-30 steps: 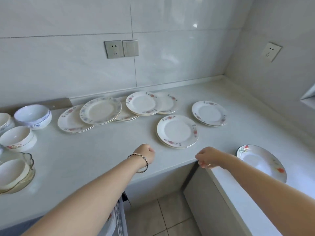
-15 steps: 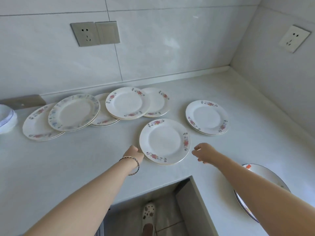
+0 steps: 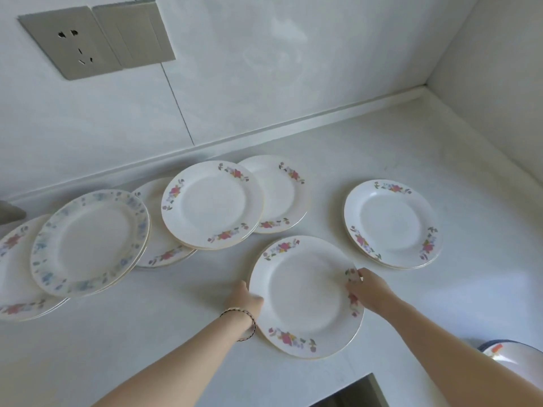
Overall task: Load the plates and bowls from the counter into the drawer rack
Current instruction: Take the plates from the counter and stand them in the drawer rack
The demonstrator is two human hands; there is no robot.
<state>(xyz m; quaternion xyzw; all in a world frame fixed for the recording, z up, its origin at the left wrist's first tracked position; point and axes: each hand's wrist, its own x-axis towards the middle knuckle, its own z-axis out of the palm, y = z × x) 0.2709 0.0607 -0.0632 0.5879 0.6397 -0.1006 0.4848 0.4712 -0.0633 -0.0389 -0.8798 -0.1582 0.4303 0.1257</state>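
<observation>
A white plate with red flowers (image 3: 305, 295) lies nearest me on the white counter (image 3: 411, 142), on top of another plate. My left hand (image 3: 245, 299), with a bracelet on the wrist, touches its left rim. The fingers of my right hand (image 3: 367, 289) rest on its right rim. A second floral stack (image 3: 392, 223) sits to the right. Behind are overlapping floral plates (image 3: 211, 205), (image 3: 282, 195), a blue-patterned plate (image 3: 88, 242) and more plates at the far left (image 3: 17, 274). Whether either hand has closed on the rim is unclear. The drawer rack is out of view.
The tiled wall carries a socket and switch (image 3: 97, 39). The counter turns a corner at the right, where a bowl with a blue rim (image 3: 505, 352) peeks out behind my right forearm. The counter's front edge drops to a dark gap (image 3: 349, 392) below.
Both hands have moved forward from the counter's front edge to the two sides of the nearest floral plate. The view has closed in on the plates.
</observation>
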